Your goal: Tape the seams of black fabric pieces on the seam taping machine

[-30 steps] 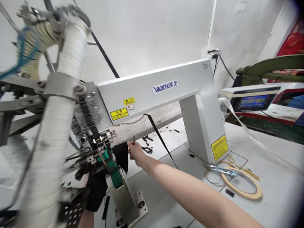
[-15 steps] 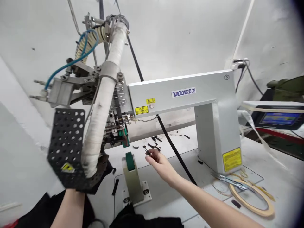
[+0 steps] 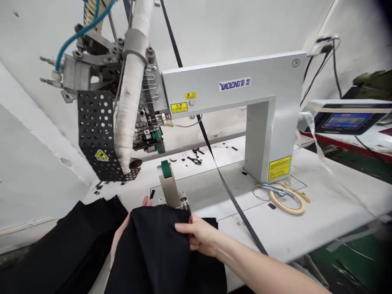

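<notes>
Black fabric [image 3: 154, 245] lay between the two hands I was following from my distant seat, filling the near middle of the table [image 3: 260, 228]. Its visible length ran near to far, so I judged that the line to watch went straight from its far folded edge to the post [image 3: 169, 188] and the green roller [image 3: 166, 168] on top. That edge sat nearer than the roller and, in my view, overlapped the foot of the post (whether they touched, I could not tell).

On the right, the right hand [image 3: 200, 234] grasped the far right corner, thumb over the cloth, with a dark pointed tool [image 3: 188, 207] poking out beside the post's foot. On the left, the left hand [image 3: 119, 232] bordered the fabric, fingertips showing past its far left edge; most of it was covered, so I could not tell how firmly it gripped. Of the two, I judged the right closer to the post's foot. Above the roller, well apart, hung the machine's head [image 3: 150, 136].
</notes>
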The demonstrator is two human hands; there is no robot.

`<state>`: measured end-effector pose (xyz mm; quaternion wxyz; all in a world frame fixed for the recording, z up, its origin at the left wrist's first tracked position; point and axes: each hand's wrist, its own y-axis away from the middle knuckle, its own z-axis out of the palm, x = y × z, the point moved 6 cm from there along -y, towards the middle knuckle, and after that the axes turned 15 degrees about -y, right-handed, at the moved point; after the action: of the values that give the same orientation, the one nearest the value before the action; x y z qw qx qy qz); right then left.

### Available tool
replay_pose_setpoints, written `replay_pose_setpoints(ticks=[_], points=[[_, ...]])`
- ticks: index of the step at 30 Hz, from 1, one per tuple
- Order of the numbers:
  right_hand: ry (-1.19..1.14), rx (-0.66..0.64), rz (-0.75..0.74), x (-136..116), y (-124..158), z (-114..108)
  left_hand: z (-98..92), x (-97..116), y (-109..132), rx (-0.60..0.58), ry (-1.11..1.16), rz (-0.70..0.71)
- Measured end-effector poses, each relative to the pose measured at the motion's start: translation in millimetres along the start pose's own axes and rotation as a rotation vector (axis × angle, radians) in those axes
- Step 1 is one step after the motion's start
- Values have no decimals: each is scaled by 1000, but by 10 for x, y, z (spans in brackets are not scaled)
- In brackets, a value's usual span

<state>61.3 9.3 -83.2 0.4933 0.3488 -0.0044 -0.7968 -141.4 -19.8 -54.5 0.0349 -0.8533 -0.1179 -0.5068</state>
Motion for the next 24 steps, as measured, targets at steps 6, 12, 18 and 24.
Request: replay_pose_setpoints(ticks=[6, 12, 18, 24], points=[[632, 363, -219, -446, 83, -492, -104, -184, -129, 92, -298, -56], [775, 443, -326, -410, -79, -747, 630, 322, 436, -18, -625, 173], [818, 468, -404, -406, -55, -769, 1428, 255, 1051, 42, -960, 301], [876, 478, -428, -427, -45, -761, 1308, 142, 1019, -33, -813, 334]])
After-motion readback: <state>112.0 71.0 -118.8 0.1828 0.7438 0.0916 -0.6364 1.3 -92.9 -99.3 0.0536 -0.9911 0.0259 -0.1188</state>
